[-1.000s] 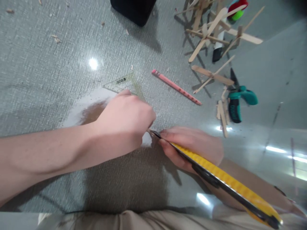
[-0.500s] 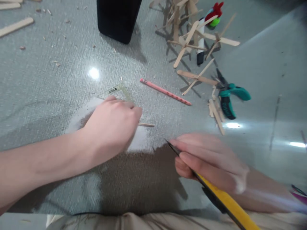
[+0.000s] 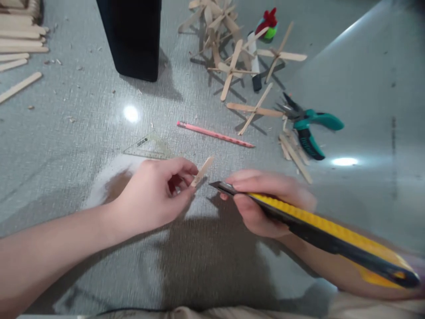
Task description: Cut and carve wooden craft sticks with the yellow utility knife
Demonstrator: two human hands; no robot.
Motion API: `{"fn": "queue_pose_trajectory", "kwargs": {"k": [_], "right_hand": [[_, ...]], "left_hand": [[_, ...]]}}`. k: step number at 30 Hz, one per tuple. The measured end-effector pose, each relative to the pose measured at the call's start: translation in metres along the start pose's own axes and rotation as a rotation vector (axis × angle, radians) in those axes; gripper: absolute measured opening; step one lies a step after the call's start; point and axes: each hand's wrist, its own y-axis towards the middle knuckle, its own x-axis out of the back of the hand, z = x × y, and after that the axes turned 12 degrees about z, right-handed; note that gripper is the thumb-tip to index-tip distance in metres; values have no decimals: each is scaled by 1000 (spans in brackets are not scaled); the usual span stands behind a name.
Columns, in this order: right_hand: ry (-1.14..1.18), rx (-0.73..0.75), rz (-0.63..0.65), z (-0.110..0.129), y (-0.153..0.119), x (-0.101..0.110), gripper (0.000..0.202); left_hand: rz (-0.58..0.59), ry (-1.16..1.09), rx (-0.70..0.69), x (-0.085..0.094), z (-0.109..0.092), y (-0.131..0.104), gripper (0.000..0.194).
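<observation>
1. Left hand (image 3: 149, 190): thumb and fingers pinching a wooden stick (image 3: 203, 170) by its lower end. Stick tilts up, away from the palm, likely so most of it is exposed.
2. Right hand (image 3: 282, 184): wrapped round the yellow-and-black knife (image 3: 318, 228), thumb on the near side. Grip is well forward, probably for fine control; the knife's rear end sticks out far behind the hand.
3. Blade (image 3: 220, 186) points toward the left hand; tip just beside the stick, looks apart from it.
4. Just beyond the left hand: set square (image 3: 142, 154), flat on the tabletop (image 3: 83, 146). Pencil (image 3: 215, 135) past both hands, presumably parked within easy reach.
5. Beyond the right hand: pliers (image 3: 307, 120) lying spread, wood scraps (image 3: 295, 157) near them, crossed sticks (image 3: 255, 110) farther left, apparently set aside.
</observation>
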Motion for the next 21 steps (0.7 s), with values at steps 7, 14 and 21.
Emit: {"fn": "queue_pose_trajectory", "kwargs": {"k": [7, 14, 21], "right_hand": [[-88, 1, 72, 8, 15, -2, 24], [-156, -57, 51, 10, 16, -3, 20], [-159, -46, 41, 9, 17, -4, 17]], "left_hand": [[-17, -34, -9, -2, 0, 0, 4], [2, -98, -1, -6, 6, 0, 5], [-12, -75, -23, -8, 7, -2, 66]]}}
